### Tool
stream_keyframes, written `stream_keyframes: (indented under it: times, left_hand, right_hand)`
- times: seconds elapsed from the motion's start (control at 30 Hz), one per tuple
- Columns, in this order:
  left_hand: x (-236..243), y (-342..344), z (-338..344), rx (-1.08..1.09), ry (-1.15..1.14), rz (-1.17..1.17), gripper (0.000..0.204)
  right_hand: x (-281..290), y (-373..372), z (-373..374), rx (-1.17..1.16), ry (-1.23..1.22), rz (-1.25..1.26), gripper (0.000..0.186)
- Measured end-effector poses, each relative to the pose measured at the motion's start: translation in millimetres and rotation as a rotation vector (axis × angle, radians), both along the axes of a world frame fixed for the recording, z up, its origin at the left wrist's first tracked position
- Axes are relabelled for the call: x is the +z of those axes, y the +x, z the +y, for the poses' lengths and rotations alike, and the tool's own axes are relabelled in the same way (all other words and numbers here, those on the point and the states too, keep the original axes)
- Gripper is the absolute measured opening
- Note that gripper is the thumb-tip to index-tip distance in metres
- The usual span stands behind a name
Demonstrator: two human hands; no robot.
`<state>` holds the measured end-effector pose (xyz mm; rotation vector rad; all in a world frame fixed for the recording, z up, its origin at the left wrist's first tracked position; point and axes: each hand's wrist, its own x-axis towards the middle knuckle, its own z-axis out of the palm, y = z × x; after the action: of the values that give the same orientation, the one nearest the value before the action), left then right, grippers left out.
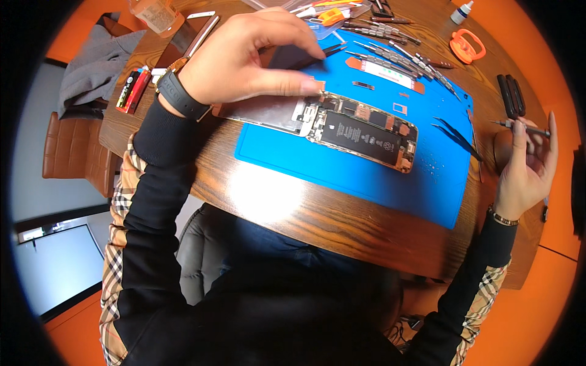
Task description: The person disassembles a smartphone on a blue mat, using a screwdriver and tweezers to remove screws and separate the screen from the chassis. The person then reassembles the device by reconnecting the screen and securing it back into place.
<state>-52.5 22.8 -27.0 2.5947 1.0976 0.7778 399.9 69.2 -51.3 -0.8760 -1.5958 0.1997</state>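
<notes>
An opened phone point(360, 137) lies on a blue mat point(293, 161), its black battery and circuit board exposed. Its detached-looking screen panel point(259, 113) extends left from it, partly under my left hand point(250, 64). That hand's thumb lies along the panel's upper edge near the phone's end, while the index finger arches apart from it; the other fingers are partly hidden. Off the mat's right side, my right hand point(528, 161) is raised, pinching a slim screwdriver point(526, 127) whose thin tip points left. Black tweezers point(458, 139) lie on the mat between the phone and that hand.
Several screwdrivers point(397, 60) lie along the mat's far edge, near a white phone battery point(387, 74). Small screws point(434, 166) dot the mat's right part. An orange suction cup point(467, 46), a dropper bottle point(461, 12) and a black folded tool point(510, 96) stand or lie farther right.
</notes>
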Motion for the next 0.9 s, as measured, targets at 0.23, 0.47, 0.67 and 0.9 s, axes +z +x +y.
stream_keyframes:
  times: [0.23, 0.47, 0.67, 0.9]
  left_hand:
    - [-0.7, 24.6, -16.9, -0.114, -0.069, 0.037, 0.086]
    - [-11.4, 34.7, -17.6, -0.036, -0.083, 0.011, 0.081]
    - [-8.1, 34.1, -15.1, -0.027, -0.136, -0.013, 0.082]
    - [-4.6, 39.1, -14.5, -0.011, -0.155, 0.000, 0.081]
  right_hand:
    - [9.7, -10.5, -3.1, 0.005, 0.008, -0.048, 0.062]
    - [13.9, -65.7, -25.8, 0.136, -0.011, -0.074, 0.068]
    - [12.1, -101.0, -52.3, 0.296, -0.189, -0.100, 0.077]
    - [16.6, -101.0, -57.6, 0.532, -0.214, -0.235, 0.080]
